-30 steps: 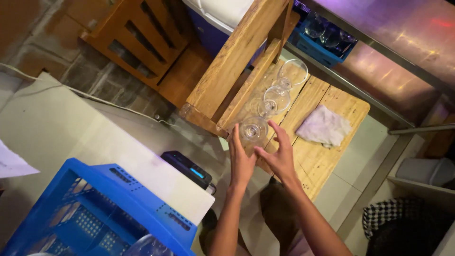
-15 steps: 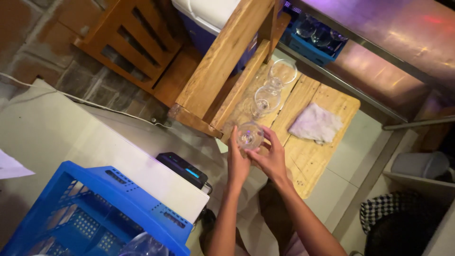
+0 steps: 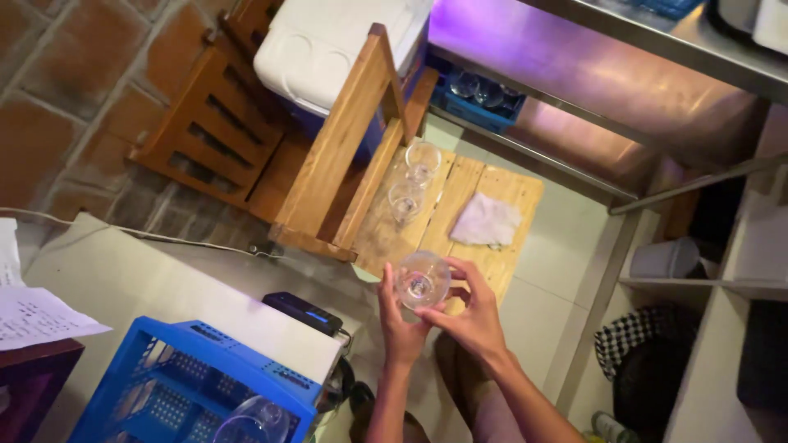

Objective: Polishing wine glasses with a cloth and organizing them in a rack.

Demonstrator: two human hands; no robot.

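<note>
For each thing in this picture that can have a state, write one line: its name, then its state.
Wine glass: lifted, held in both hands.
Left hand: grip closed on the wine glass.
Right hand: grip closed on the wine glass.
Two glasses: standing on the wooden chair seat.
Cloth: crumpled, lying on the seat.
Blue crate: open-topped, one glass inside.

- Both forearms rise bare from the bottom edge of the view and converge toward the centre.
- The left hand (image 3: 400, 321) stands upright, palm turned toward the other hand, fingers stretched up and lightly curled at the tips.
- The right hand (image 3: 469, 316) comes in from the lower right, wrist bent, thumb and fingers spread in a cupped arc.
- The two hands touch near the fingertips.
</note>
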